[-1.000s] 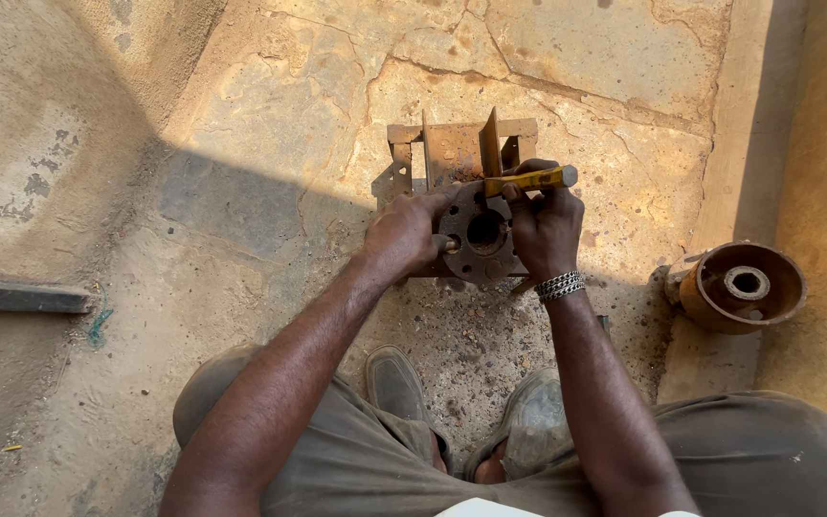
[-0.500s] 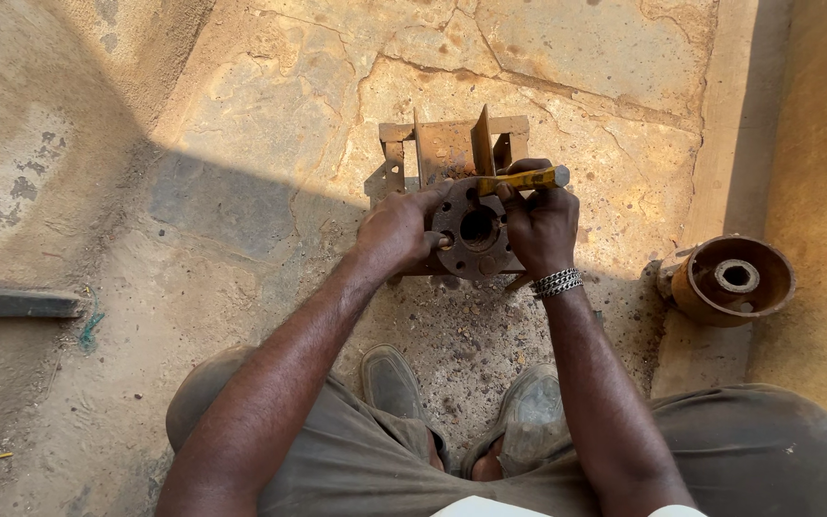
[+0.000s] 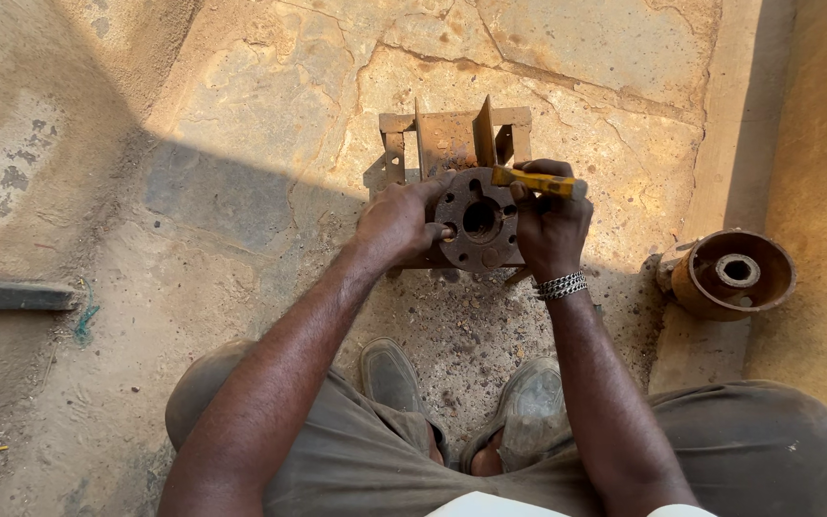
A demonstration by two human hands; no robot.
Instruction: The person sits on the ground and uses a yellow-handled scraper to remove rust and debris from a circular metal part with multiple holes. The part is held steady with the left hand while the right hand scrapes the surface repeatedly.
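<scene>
The left hand (image 3: 396,218) curls its fingers against the left edge of a rusty round flange (image 3: 479,228), which sits on a rusted angle-iron frame (image 3: 452,134) on the cracked stone floor (image 3: 241,124). The right hand (image 3: 549,225) is closed around a yellow-handled tool (image 3: 538,182) just above the flange's right side. A rusty drum-shaped part (image 3: 731,273) lies well apart to the right.

Rusty brown flange (image 3: 479,228), yellow tool handle (image 3: 536,181), silver bracelet (image 3: 561,285), rust-orange drum (image 3: 731,274)

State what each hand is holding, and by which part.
Left hand grips the rusty round flange by its left rim; right hand holds a yellow-handled tool by its handle.
</scene>
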